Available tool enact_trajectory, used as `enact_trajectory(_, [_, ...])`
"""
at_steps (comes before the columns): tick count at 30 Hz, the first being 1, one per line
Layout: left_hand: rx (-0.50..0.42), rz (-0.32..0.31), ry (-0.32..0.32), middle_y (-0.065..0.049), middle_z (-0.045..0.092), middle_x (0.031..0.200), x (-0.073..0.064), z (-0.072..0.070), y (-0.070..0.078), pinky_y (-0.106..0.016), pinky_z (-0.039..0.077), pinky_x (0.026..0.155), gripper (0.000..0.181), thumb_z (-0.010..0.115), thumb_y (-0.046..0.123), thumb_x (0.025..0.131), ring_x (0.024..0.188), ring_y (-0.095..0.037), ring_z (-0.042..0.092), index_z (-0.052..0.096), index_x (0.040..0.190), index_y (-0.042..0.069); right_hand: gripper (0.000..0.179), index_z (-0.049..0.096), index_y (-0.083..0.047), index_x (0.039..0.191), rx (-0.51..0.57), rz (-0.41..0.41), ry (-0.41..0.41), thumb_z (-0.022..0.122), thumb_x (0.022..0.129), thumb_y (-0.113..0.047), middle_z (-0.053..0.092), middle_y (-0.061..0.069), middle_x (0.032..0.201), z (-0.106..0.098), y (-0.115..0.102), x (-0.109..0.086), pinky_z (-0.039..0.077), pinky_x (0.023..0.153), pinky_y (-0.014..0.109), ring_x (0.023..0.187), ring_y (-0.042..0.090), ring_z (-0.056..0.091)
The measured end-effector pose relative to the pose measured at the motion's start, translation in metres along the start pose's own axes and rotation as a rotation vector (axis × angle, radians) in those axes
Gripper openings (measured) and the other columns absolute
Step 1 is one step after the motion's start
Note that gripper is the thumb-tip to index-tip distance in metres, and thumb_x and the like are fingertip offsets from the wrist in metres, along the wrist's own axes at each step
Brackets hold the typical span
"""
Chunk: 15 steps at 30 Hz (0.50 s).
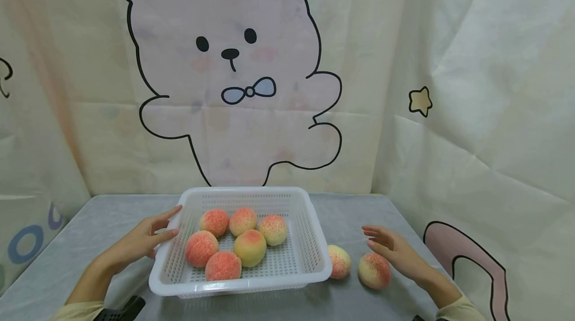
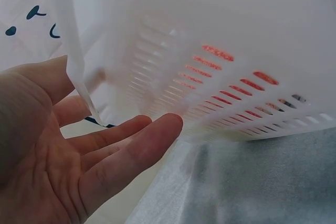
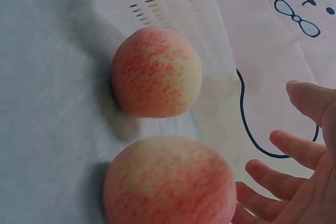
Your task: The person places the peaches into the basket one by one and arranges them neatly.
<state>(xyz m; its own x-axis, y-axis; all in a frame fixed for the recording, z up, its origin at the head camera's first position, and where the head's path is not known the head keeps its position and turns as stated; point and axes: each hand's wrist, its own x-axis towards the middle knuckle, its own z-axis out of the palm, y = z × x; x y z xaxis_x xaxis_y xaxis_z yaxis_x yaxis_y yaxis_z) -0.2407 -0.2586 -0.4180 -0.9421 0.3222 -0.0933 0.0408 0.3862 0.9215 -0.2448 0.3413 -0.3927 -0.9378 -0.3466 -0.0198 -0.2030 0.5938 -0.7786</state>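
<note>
A white plastic basket (image 1: 316,241) stands on the table with several red-and-yellow peaches (image 1: 249,248) in it. At its left rim my left hand (image 1: 145,233) grips the edge, thumb and one finger over the rim, the other fingers below it beside the slotted outer wall (image 2: 220,87). To the right of the basket lie two loose peaches. One peach (image 1: 340,262) sits close against the basket's right side; the other peach (image 1: 374,271) lies further right. Just above and right of that outer peach, my right hand (image 1: 393,251) holds nothing, its fingers spread and loosely bent in the right wrist view.
A grey cloth covers the table (image 1: 355,211). Behind it hangs a pale curtain (image 1: 359,86) with a cartoon bear; more printed curtain closes in the left and right sides.
</note>
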Motion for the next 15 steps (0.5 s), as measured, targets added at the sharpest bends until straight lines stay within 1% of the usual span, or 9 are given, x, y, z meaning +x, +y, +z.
enact_trajectory(2, [0.001,0.000,0.009,-0.042,0.026,0.155,0.000,0.000,0.000,-0.043,0.063,0.069,0.078,0.056,0.027,0.104,0.102,-0.026,0.066,0.009,0.164,0.011,0.051,0.044,-0.005,0.150,-0.024,-0.013,0.005,0.052,0.106,-0.029,0.046,0.028,0.152,-0.001,0.004,-0.005,0.049,0.093,0.018,0.136,0.049,0.047])
enact_trajectory(5, [0.017,-0.011,0.024,-0.041,0.025,0.156,0.000,0.000,0.001,-0.043,0.063,0.071,0.078,0.057,0.030,0.104,0.105,-0.026,0.066,0.009,0.164,0.012,0.049,0.046,-0.003,0.149,-0.065,-0.044,0.014,0.054,0.105,-0.025,0.048,0.030,0.149,-0.001,0.010,-0.011,0.050,0.092,0.021,0.133,0.050,0.049])
enact_trajectory(6, [0.023,-0.019,0.029,-0.041,0.025,0.156,-0.001,0.000,0.001,-0.043,0.063,0.071,0.079,0.057,0.030,0.103,0.106,-0.026,0.065,0.010,0.164,0.012,0.048,0.046,-0.003,0.148,-0.077,-0.055,0.013,0.054,0.105,-0.024,0.048,0.030,0.149,-0.001,0.013,-0.012,0.051,0.093,0.024,0.132,0.050,0.049])
enact_trajectory(8, [0.036,-0.030,0.038,-0.040,0.026,0.157,-0.002,-0.001,0.001,-0.042,0.063,0.072,0.079,0.057,0.031,0.103,0.107,-0.026,0.065,0.010,0.164,0.012,0.047,0.047,0.000,0.147,-0.094,-0.082,0.005,0.054,0.105,-0.021,0.049,0.032,0.147,-0.002,0.017,-0.016,0.052,0.092,0.027,0.130,0.046,0.051])
enact_trajectory(9, [0.040,-0.031,0.039,-0.040,0.026,0.156,-0.002,-0.001,0.001,-0.043,0.063,0.072,0.079,0.057,0.030,0.103,0.108,-0.027,0.065,0.010,0.163,0.011,0.047,0.047,0.001,0.147,-0.094,-0.091,-0.002,0.054,0.105,-0.020,0.049,0.032,0.147,-0.002,0.020,-0.018,0.052,0.091,0.027,0.130,0.040,0.053])
enact_trajectory(12, [0.041,-0.039,0.041,-0.040,0.027,0.156,-0.001,0.000,0.001,-0.043,0.063,0.073,0.079,0.058,0.030,0.103,0.109,-0.028,0.064,0.011,0.164,0.012,0.051,0.042,0.006,0.148,-0.041,-0.116,-0.058,0.056,0.104,-0.015,0.043,0.038,0.149,-0.003,0.031,-0.024,0.052,0.090,0.023,0.128,0.011,0.054])
enact_trajectory(13, [0.042,-0.041,0.040,-0.040,0.027,0.157,-0.001,0.001,0.001,-0.043,0.063,0.073,0.079,0.058,0.030,0.103,0.109,-0.028,0.064,0.011,0.164,0.012,0.053,0.040,0.007,0.149,-0.015,-0.117,-0.073,0.057,0.103,-0.013,0.041,0.039,0.149,-0.003,0.035,-0.025,0.051,0.090,0.020,0.125,0.000,0.053])
enact_trajectory(15, [0.043,-0.045,0.038,-0.039,0.026,0.157,-0.001,0.002,0.001,-0.043,0.063,0.073,0.079,0.058,0.031,0.103,0.110,-0.028,0.064,0.011,0.164,0.013,0.059,0.034,0.011,0.150,0.031,-0.139,-0.108,0.060,0.101,-0.010,0.036,0.043,0.150,-0.002,0.043,-0.027,0.050,0.090,0.017,0.121,-0.015,0.046])
